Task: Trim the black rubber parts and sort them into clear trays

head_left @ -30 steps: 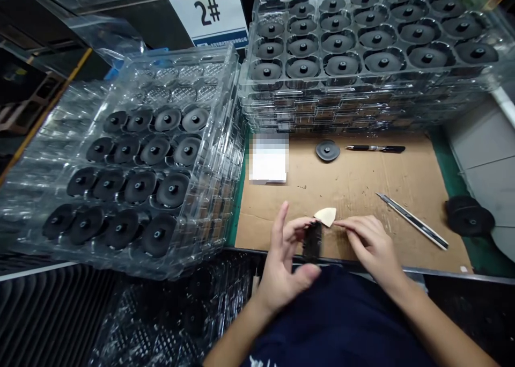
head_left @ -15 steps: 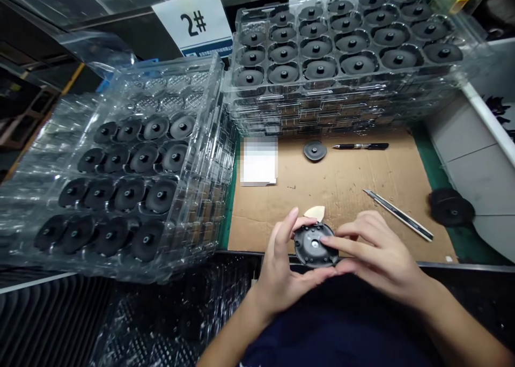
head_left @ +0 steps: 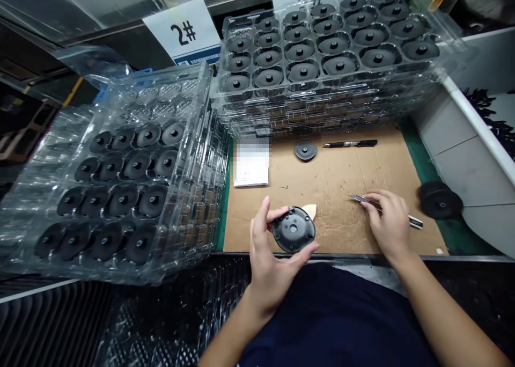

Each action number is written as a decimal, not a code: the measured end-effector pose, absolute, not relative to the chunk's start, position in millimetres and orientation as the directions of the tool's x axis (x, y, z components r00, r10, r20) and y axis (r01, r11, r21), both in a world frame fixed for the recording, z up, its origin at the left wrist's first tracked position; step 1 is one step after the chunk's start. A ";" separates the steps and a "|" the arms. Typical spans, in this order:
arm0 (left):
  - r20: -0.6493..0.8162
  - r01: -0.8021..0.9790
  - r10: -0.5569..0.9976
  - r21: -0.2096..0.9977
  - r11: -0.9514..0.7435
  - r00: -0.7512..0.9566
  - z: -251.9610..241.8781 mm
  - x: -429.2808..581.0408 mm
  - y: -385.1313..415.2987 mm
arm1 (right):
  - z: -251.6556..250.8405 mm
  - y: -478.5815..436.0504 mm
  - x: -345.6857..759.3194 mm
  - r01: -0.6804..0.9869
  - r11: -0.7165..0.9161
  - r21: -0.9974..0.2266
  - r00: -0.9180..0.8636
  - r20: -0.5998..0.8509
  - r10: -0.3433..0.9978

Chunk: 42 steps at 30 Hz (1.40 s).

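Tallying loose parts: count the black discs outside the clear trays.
4: one black disc in the left hand, one disc on the cardboard sheet, and what look like two overlapping discs on the green mat. More could be hidden beneath those.

Black, cream and brown are seen at the bench.
A round black plastic disc (head_left: 293, 229) is dotted around its rim; a silver steel knife blade (head_left: 358, 198) and a cream triangular pick (head_left: 310, 211) are shown against brown corrugated cardboard (head_left: 341, 222), edged by a green mat (head_left: 414, 147).
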<state>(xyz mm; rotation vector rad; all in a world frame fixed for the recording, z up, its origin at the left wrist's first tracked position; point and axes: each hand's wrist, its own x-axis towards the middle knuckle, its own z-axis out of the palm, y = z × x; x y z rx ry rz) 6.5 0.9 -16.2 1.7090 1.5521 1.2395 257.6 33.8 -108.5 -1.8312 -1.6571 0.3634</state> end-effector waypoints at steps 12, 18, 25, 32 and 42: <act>0.565 0.710 0.823 0.606 -0.359 -0.066 -17.3 4.6 5.2 | 24.3 5.4 181.4 0.626 0.368 -0.688 -0.223 0.294 0.929; 0.627 0.762 0.778 0.521 -0.385 -0.036 -16.9 1.6 5.0 | 21.3 4.2 180.2 0.654 0.359 -0.666 -0.245 0.263 0.933; 0.637 0.775 0.770 0.499 -0.388 -0.025 -17.6 0.3 6.5 | 22.6 3.4 176.8 0.655 0.357 -0.666 -0.246 0.258 0.934; 0.629 0.777 0.777 0.501 -0.380 -0.025 -17.9 -1.0 5.2 | 22.7 3.6 176.7 0.661 0.343 -0.668 -0.253 0.232 0.939; 0.638 0.791 0.770 0.481 -0.379 -0.019 -17.7 1.6 6.3 | 25.2 2.1 179.2 0.663 0.369 -0.651 -0.289 0.231 0.929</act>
